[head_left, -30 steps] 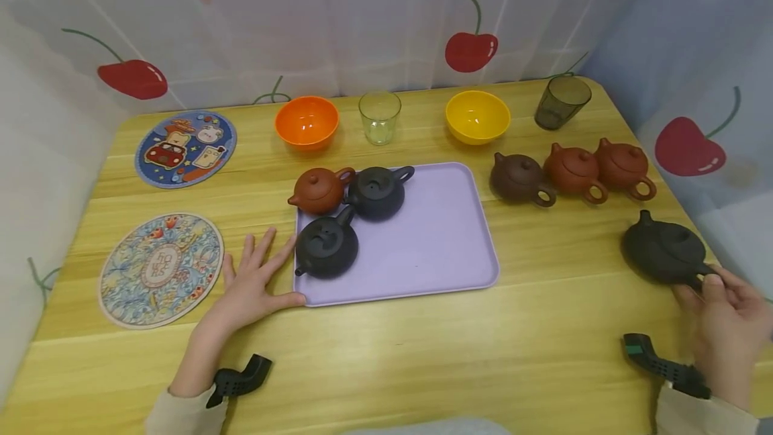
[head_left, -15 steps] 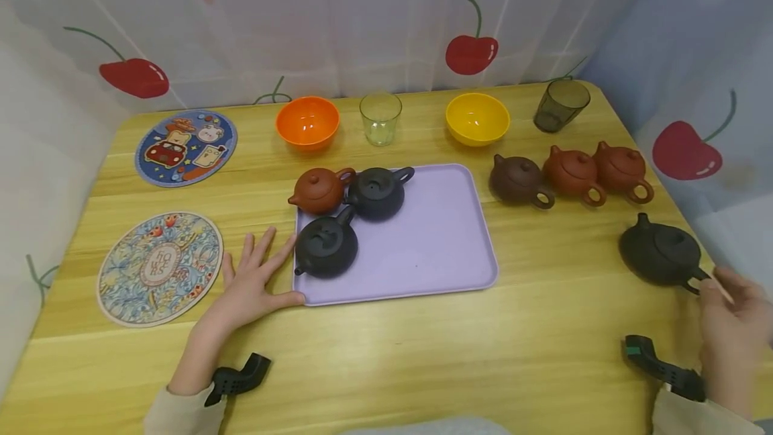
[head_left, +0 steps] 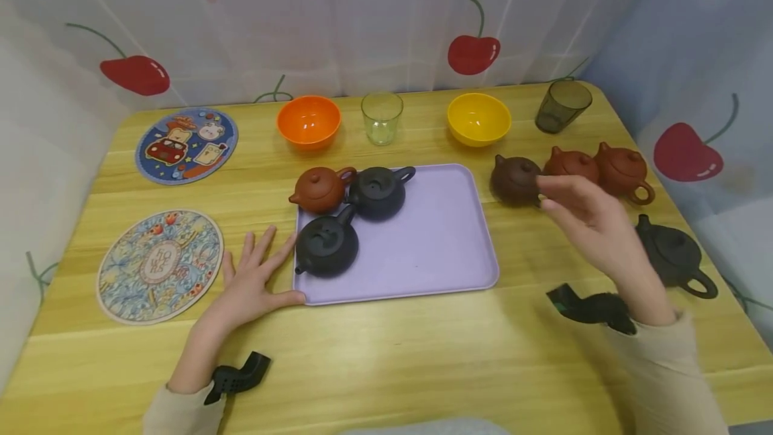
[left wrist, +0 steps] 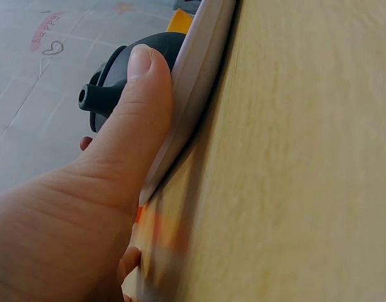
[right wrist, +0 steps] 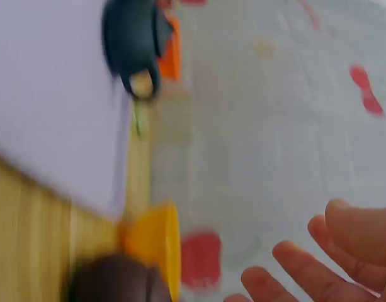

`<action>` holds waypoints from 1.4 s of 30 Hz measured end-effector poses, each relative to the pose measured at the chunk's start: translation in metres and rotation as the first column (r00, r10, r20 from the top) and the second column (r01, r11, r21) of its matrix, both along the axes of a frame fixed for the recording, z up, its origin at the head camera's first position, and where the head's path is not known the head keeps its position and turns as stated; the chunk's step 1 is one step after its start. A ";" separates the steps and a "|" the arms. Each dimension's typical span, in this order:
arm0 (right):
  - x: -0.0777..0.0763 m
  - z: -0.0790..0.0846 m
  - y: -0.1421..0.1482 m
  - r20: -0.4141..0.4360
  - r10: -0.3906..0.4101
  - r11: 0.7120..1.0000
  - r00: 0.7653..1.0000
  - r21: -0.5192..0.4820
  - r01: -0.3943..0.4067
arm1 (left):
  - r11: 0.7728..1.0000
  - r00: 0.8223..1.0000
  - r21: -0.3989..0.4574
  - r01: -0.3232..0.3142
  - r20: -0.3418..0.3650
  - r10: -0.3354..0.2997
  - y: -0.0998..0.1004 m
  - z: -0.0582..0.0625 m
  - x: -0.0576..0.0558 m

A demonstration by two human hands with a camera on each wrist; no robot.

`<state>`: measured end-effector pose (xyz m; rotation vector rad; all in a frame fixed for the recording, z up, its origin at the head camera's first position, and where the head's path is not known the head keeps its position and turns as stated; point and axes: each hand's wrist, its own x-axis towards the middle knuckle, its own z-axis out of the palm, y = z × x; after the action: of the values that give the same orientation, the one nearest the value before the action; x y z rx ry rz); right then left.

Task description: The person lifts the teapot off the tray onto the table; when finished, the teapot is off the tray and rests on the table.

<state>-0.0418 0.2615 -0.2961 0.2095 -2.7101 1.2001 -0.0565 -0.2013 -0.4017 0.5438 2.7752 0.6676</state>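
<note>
My left hand [head_left: 250, 287] rests at the left edge of the lilac tray [head_left: 423, 267], fingers spread and thumb touching its near corner. On the tray's left side sit a black teapot [head_left: 327, 247], another black teapot [head_left: 377, 195] and a reddish-brown teapot [head_left: 318, 191]. My right hand [head_left: 594, 223] holds nothing, its fingers loosely bent beside the dark brown teapot [head_left: 513, 180]. Behind that hand, two reddish-brown teapots stand in a row, the nearer one [head_left: 570, 163] partly covered. A flat black teapot [head_left: 673, 254] stands at the right, partly hidden by my right arm.
Along the back stand an orange bowl [head_left: 308, 123], a green glass [head_left: 382, 119], a yellow bowl [head_left: 478, 119] and a dark glass [head_left: 561, 107]. Two round mats lie at the left, one blue [head_left: 187, 146], one flowered [head_left: 160, 267]. A curtain hangs behind the table.
My right hand has let go of the flat black teapot's handle and moved left and away from me, to beside the dark brown teapot. The left hand has not moved.
</note>
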 end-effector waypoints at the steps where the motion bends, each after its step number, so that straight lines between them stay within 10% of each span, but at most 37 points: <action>1: -0.011 -0.002 -0.010 0.009 0.072 0.997 0.997 0.020 -0.072 | 1.000 1.000 0.001 0.000 -0.002 0.000 0.000 0.000 0.000; 8: -0.076 -0.015 -0.067 0.184 0.361 0.931 0.914 -0.016 -0.365 | 1.000 1.000 -0.005 -0.007 0.004 0.007 0.001 0.000 -0.002; 16: -0.126 -0.057 -0.102 0.331 0.370 0.926 0.868 -0.204 -0.317 | 1.000 1.000 -0.018 -0.011 0.016 0.012 0.000 -0.001 -0.002; 22: -0.136 -0.078 -0.119 0.302 0.339 0.910 0.891 -0.344 -0.229 | 1.000 1.000 -0.021 -0.010 0.017 0.011 -0.002 0.000 -0.002; 32: -0.141 -0.092 -0.124 0.404 0.318 0.876 0.858 -0.471 -0.103 | 1.000 1.000 -0.016 -0.008 0.015 0.008 -0.002 -0.003 -0.002; 42: -0.124 -0.094 -0.121 0.389 0.266 0.781 0.882 -0.623 0.039 | 1.000 1.000 -0.011 -0.012 0.007 0.012 0.000 -0.001 -0.001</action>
<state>-0.1662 0.1409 -0.3899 -0.0054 -2.4690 2.3640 -0.0570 -0.2018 -0.4027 0.5215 2.7763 0.6550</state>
